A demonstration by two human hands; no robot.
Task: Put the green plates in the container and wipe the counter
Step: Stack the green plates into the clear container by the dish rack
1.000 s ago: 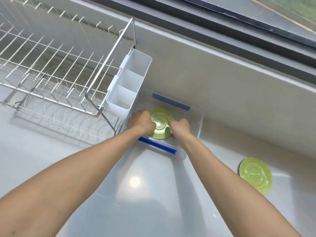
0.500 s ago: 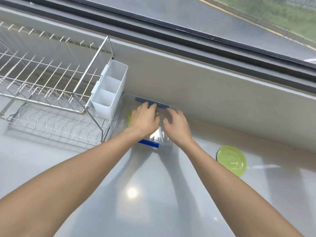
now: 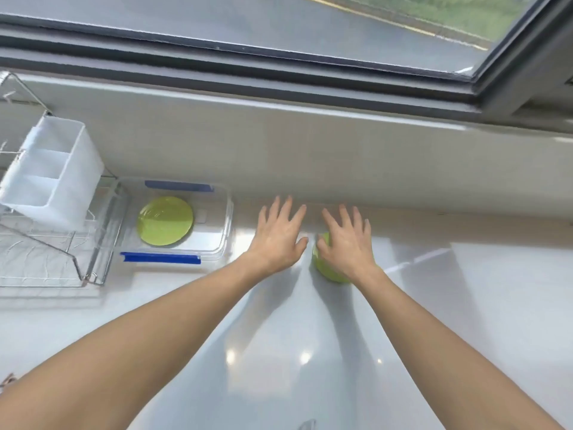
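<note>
Step in hand: fetching the second green plate (image 3: 325, 268). It lies on the counter (image 3: 279, 352) near the back edge, close to the wall, mostly hidden under the right hand (image 3: 347, 243).

Right hand: fingers spread and straight, over the plate; whether the palm touches it cannot be told. Nothing gripped.

Left hand (image 3: 279, 237): fingers also spread and straight, just beside the plate on its left, over bare counter. Holds nothing.

First green plate (image 3: 165, 220): already inside the clear container (image 3: 223, 212), which sits at the back of the counter, left of both hands. Blue clips show on the container's near and far sides. Its lid seems to be on, though reflections leave this uncertain.

Left of the container: wire dish rack (image 3: 46, 262) with a white cutlery holder (image 3: 52, 172) hung on its end.

Judgement: task roughly half done on plates; wiping not yet begun, and no cloth in view.

Next move calls for: fingers curling under the plate's rim, since it lies flat on a smooth surface; then a lift and carry left to the container. If the lid is on, it must be opened first.
</note>
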